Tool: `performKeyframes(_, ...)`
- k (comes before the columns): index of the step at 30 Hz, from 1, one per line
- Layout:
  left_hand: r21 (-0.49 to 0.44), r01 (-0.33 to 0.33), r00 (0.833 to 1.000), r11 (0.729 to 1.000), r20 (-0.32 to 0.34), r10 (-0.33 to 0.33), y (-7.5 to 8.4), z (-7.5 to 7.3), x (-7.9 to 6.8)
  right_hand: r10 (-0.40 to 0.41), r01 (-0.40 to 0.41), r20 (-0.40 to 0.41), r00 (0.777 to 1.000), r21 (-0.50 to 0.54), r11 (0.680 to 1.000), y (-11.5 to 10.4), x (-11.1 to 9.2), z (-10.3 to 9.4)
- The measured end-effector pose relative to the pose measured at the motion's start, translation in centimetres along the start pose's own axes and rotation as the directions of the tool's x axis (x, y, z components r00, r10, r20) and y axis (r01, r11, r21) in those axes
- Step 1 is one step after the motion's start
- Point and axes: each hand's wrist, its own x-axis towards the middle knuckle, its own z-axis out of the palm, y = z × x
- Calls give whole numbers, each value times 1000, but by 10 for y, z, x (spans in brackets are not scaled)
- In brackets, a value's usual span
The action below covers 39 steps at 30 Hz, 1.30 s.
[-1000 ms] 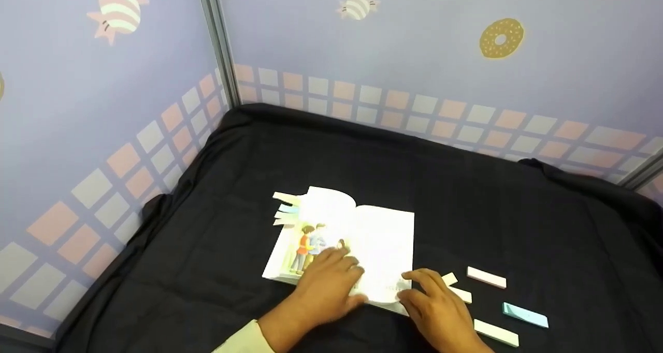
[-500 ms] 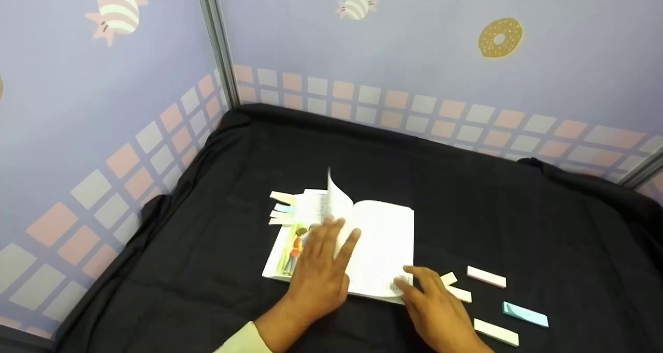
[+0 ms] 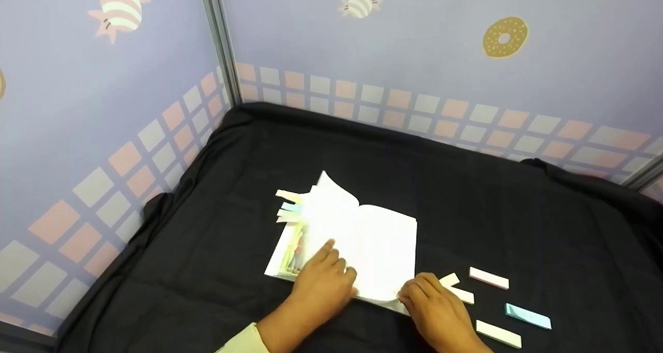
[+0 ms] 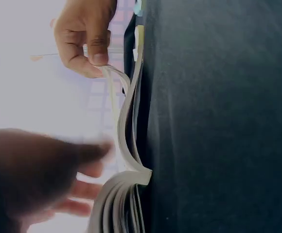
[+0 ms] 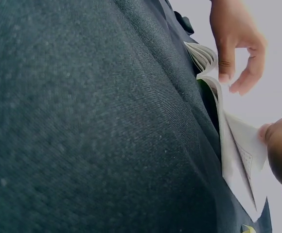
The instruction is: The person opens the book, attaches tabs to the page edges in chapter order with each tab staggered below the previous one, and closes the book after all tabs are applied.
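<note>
An open book (image 3: 386, 249) lies on the black cloth, a strip of coloured illustration (image 3: 296, 254) showing at its lower left. My left hand (image 3: 322, 280) is over the lower left page, index finger extended toward the paper; in the left wrist view it is blurred. At the lower right corner, my right hand (image 3: 435, 306) pinches page edges between thumb and fingers, lifting them slightly in the left wrist view. Several pale paper tabs (image 3: 291, 208) stick out from the book's left side. One left-hand page stands partly raised at its top.
Right of the book lie a pink sticky-note pad (image 3: 489, 278), a blue pad (image 3: 528, 315), a pale green pad (image 3: 499, 334) and yellow pieces (image 3: 449, 279) beside my right hand. A patterned partition (image 3: 414, 42) borders the back and left of the black cloth (image 3: 440, 177).
A page standing upright near the spine has come down to the left, covering most of the illustration. My left hand moved lower and its fingers drew in. The right hand stays at the corner.
</note>
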Motion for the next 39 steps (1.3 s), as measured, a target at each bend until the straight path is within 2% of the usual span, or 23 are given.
performKeyframes(2, -57, -7, 998, 998, 65, 11, 3, 0, 0, 6, -6, 2, 1000, -10, 1000, 0, -1, -1)
performKeyframes(5, -104, -11, 997, 994, 80, 19, 5, 2, 0, 35, -35, 7, 999, -14, 999, -1, -2, -2)
performKeyframes(10, -125, 17, 999, 992, 31, -13, 5, 6, 1, 127, -128, -23, 992, -40, 991, -2, -4, -5)
performKeyframes(12, -130, 38, 999, 991, -20, -41, 4, 8, 1, 153, -154, -24, 988, -52, 987, -3, -4, -5)
performKeyframes(13, -140, 57, 995, 989, -68, -67, 4, 8, 1, 154, -154, -20, 988, -53, 987, -2, -4, -5)
performKeyframes(14, -149, 81, 987, 986, -126, -101, 3, 9, 1, 149, -149, -13, 989, -56, 987, -2, -4, -5)
performKeyframes(15, -158, 113, 971, 981, -193, -142, 3, 9, 2, 137, -137, -4, 991, -54, 989, -2, -4, -4)
performKeyframes(17, -167, 189, 921, 968, -312, -234, 2, 8, 4, 101, -100, 9, 995, -45, 994, -1, -4, -3)
performKeyframes(19, -142, 266, 874, 953, -383, -301, 0, 6, 6, 59, -59, 14, 998, -28, 998, -1, -4, -2)
performKeyframes(20, -112, 296, 868, 949, -384, -316, 0, 4, 6, 46, -45, 15, 999, -21, 999, 0, -5, -2)
performKeyframes(21, -86, 307, 876, 948, -363, -317, -1, 3, 7, 36, -36, 15, 999, -13, 999, 0, -5, -1)
performKeyframes(22, -64, 293, 897, 954, -326, -298, -1, 2, 7, 30, -30, 14, 999, -4, 1000, 0, -5, -1)
performKeyframes(23, -46, 261, 925, 964, -273, -264, 0, 1, 6, 27, -27, 11, 1000, 7, 1000, 0, -5, -2)
performKeyframes(25, -63, 157, 975, 986, -152, -165, 1, 2, 5, 37, -38, 10, 999, 17, 999, 0, -5, -3)
performKeyframes(26, -94, 110, 990, 989, -81, -117, 2, 2, 4, 47, -48, 12, 999, 19, 999, 0, -5, -4)
performKeyframes(27, -130, 71, 997, 989, -22, -75, 3, 4, 4, 55, -56, 11, 998, 19, 998, 0, -4, -4)
performKeyframes(30, -173, 25, 997, 985, 78, -12, 7, 7, 2, 80, -80, 8, 997, 7, 997, -2, -3, -6)
performKeyframes(32, -172, 28, 996, 985, 92, -13, 8, 9, 1, 85, -85, 1, 996, -5, 996, -2, -3, -6)
performKeyframes(34, -169, 35, 997, 985, 79, -22, 9, 9, 1, 98, -98, -7, 995, -17, 995, -3, -3, -7)
performKeyframes(37, -160, 50, 999, 986, -7, -52, 8, 10, 1, 137, -137, 3, 991, -41, 990, -3, -5, -7)
performKeyframes(38, -161, 62, 994, 985, -76, -75, 7, 11, 2, 148, -147, 7, 989, -48, 988, -3, -5, -7)
performKeyframes(39, -154, 87, 981, 984, -158, -111, 7, 11, 2, 154, -153, 14, 988, -55, 987, -3, -6, -6)
